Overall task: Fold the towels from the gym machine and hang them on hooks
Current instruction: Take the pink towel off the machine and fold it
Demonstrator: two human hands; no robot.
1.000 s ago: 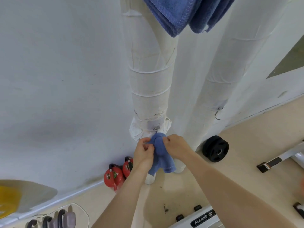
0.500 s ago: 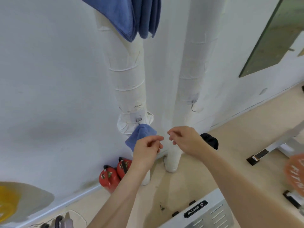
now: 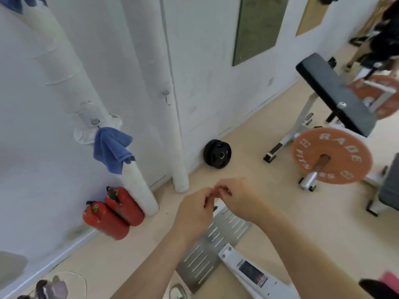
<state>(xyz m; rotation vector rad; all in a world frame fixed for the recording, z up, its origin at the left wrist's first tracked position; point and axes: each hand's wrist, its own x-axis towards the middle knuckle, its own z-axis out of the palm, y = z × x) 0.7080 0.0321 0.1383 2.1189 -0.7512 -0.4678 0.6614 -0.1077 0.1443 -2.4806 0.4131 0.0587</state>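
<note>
A small blue towel (image 3: 112,151) hangs bunched from a hook (image 3: 95,122) on the white wrapped pipe (image 3: 71,83) at the left. A second, bare hook (image 3: 166,97) sits on the wall further right. Part of another blue towel (image 3: 20,2) shows at the top left corner. My left hand (image 3: 193,214) and my right hand (image 3: 234,196) are together in the middle, well to the right of the towel, fingers loosely curled and fingertips touching each other. Neither hand holds anything I can see.
Two red canisters (image 3: 112,212) lie at the wall base. A black weight plate (image 3: 217,154) leans on the wall. At right stand a bench (image 3: 336,93) and an orange barbell plate (image 3: 331,156). A white machine base with a metal plate (image 3: 216,238) lies under my arms.
Both hands let go of the blue towel, which now hangs on the hook, and drew back to the right. My view swung right toward the bench and barbell.
</note>
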